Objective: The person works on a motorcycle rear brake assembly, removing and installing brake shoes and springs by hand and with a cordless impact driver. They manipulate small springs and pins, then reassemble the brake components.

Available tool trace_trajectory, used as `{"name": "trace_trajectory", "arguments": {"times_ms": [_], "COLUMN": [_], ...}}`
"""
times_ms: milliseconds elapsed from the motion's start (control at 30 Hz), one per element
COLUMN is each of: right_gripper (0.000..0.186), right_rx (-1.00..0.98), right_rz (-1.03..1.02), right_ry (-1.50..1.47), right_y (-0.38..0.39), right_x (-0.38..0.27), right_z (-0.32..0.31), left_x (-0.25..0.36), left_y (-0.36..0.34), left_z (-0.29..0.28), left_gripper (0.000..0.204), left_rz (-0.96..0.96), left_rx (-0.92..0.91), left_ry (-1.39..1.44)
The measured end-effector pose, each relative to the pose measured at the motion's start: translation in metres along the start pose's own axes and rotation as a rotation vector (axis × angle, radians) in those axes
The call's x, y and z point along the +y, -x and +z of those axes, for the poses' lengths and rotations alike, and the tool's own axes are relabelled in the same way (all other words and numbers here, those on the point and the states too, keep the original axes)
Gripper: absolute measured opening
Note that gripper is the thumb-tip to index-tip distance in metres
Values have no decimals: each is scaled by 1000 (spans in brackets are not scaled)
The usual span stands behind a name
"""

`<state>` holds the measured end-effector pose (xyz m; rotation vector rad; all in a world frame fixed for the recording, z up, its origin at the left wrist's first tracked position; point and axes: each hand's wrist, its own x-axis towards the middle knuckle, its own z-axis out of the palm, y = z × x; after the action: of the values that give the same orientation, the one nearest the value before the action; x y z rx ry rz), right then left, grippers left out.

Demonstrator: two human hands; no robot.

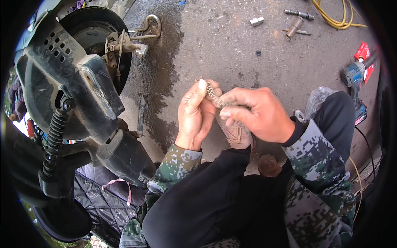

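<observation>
So, the small coil spring (211,91) is up off the ground (198,49), strung between both hands above the person's shoe (240,136). Its long axis runs on a slant: one end points away and to the left, the other back toward the person and to the right. And look at the left hand (193,113), thumb and fingers pinching that far end, coils plainly showing beyond the grip! The right hand (264,118) is curled, thumb and forefinger closing on the nearer end, the tips a little blurred.

Over at the left edge of the ground sits a black vehicle (82,87) with an open round wheel drum (93,31). Toward the far edge, right of the middle, lie a silver socket (257,21) and a brownish T-shaped tool (295,29); a yellow hose (341,20) loops into the far right corner. Writing, then: pale print runs across a dark quilted cloth (97,202), and a red packet (362,51) by the blue power tool (352,74) carries white markings, too small to make out.
</observation>
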<state>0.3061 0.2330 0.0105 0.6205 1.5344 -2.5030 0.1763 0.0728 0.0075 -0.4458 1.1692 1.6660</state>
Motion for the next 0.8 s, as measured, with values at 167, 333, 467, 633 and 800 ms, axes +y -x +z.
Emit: {"name": "trace_trajectory", "arguments": {"times_ms": [167,333,467,633,800], "right_gripper": [16,18,18,14,15], "right_rx": [2,217,229,178,71], "right_rz": [4,165,221,72,49], "right_ry": [65,-66,-110,-132,-39], "right_y": [3,-8,-9,-18,-63], "right_x": [5,5,6,26,22], "right_z": [2,-10,-18,-12,10], "left_x": [-1,39,98,114,93], "left_y": [3,-7,-27,-39,-21], "left_z": [-3,-21,-65,-101,-98], "left_gripper": [31,57,46,28,24], "left_rz": [-156,292,467,549,480], "left_rx": [-33,179,144,79,109], "left_ry": [83,-121,308,369,290]}}
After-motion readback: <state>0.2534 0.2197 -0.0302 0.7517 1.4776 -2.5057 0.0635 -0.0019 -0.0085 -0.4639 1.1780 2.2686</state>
